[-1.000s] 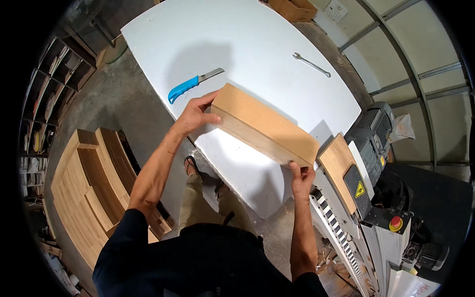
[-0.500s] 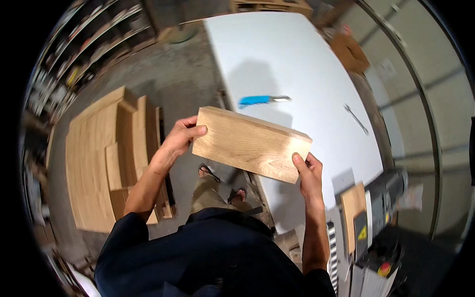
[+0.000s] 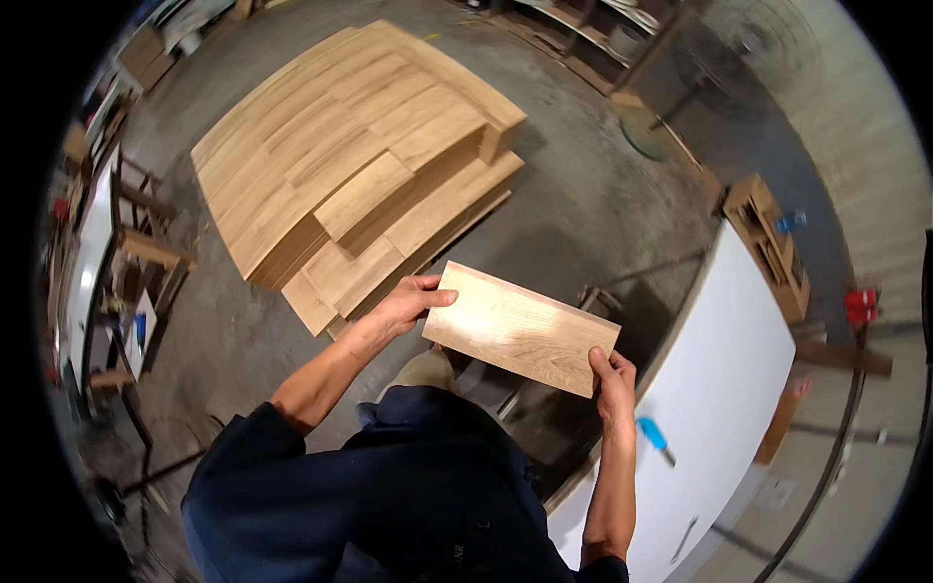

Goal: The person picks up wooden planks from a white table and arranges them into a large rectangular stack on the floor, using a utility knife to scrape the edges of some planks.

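A short, pale wooden board is held up in front of my body, tilted down to the right. My left hand grips its left end with the thumb on the upper face. At the right end, my right hand pinches the board, thumb on top and fingers curled underneath. Beyond my left hand lies a large stack of wooden boards, with several loose pieces along its near side. A blue utility knife rests on the white tabletop beside my right forearm.
A wrench lies on the tabletop near the lower edge. At the table's far end stands a wooden crate. A pedestal fan is at the far right, and another workbench at the far left. Grey concrete floor surrounds the stack.
My body has turned left, carrying the board from beside the white table toward the stack of boards. Both hands keep their hold on its ends. The knife and wrench now appear lower right.
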Motion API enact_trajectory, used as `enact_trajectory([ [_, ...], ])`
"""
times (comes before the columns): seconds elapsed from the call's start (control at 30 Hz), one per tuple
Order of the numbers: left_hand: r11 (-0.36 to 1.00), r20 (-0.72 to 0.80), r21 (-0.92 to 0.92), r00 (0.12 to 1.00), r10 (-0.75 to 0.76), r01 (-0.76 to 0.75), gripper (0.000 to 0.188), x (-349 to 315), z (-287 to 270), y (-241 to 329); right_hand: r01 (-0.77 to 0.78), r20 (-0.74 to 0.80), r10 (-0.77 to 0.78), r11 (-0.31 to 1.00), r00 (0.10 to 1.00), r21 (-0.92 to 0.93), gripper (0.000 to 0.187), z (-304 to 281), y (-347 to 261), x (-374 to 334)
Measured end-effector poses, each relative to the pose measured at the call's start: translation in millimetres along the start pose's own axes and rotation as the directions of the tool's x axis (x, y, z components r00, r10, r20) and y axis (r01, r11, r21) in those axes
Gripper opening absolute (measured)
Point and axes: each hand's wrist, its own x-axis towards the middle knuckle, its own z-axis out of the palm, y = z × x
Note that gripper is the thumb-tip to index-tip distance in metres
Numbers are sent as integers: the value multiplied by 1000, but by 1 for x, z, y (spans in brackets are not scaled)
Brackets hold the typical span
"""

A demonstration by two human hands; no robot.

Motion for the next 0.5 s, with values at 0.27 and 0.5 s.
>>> enact_trajectory([
  [0.27,973,-274,-209,961,37,-97,40,37,-54,-3,-104,256,153,975,955,-196,33,76,-27,178],
  [0.5,943,-499,-281,866,15,-178,40,108,-71,-4,-203,417,282,953,864,-224,33,134,-30,323],
])
